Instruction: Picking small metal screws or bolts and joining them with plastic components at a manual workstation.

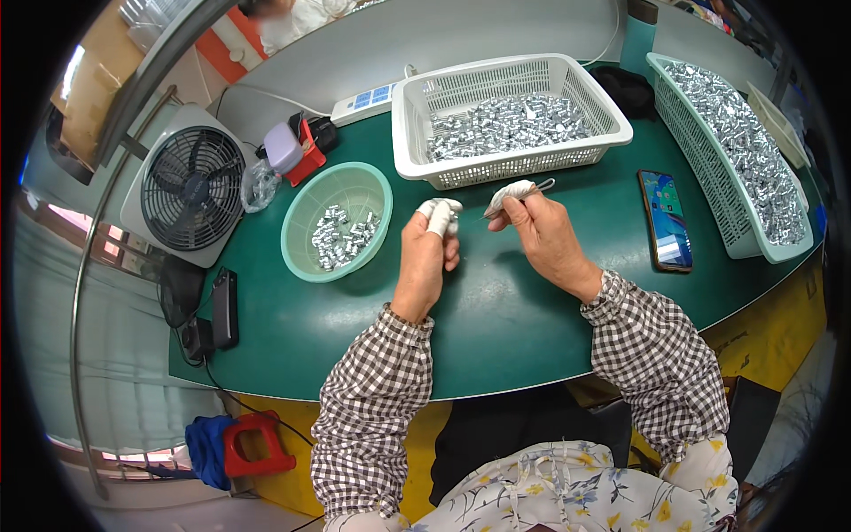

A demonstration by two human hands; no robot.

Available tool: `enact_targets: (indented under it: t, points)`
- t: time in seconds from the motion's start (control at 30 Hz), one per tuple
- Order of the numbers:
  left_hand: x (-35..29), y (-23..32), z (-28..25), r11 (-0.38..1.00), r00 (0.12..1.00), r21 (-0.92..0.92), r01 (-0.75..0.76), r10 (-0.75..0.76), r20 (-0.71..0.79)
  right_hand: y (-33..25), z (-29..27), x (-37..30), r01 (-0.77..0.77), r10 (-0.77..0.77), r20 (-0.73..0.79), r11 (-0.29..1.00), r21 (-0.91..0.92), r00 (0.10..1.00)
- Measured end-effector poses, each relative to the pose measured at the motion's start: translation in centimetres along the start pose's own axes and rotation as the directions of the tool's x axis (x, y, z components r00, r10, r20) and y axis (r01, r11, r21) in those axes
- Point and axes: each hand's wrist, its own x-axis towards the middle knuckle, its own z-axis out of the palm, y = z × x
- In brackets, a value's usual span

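Note:
My left hand (427, 253) is held over the green table, fingers curled, with white tape on the thumb and fingertips; a small piece may be pinched in them, but I cannot make it out. My right hand (542, 226), also taped at the fingertips, grips thin metal tweezers (523, 197) that point left toward the left hand. Just beyond both hands stands a white slotted basket (417, 151) full of small silver metal parts. A round light-green bowl (301, 239) with several of the same silver parts sits to the left of my left hand.
A long light-green basket (749, 244) of silver parts runs along the right. A phone (667, 222) lies flat beside it. A small white fan (191, 186), a black device (224, 308), a calculator (363, 102) and red and purple items (297, 151) occupy the left side.

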Motion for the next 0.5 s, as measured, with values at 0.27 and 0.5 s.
enact_targets:
  t: [0.27,0.5]
  points:
    - [0.1,-0.2,0.2,0.926,0.983,0.355,-0.131,0.169,-0.077,2.3,-0.4,0.3,0.014,-0.031,-0.073,0.975,-0.221,0.997]
    - [0.6,0.6,0.0,0.721,0.972,0.673,-0.165,0.234,-0.013,3.5,-0.9,0.9,-0.122,0.094,-0.195,0.983,-0.137,0.976]
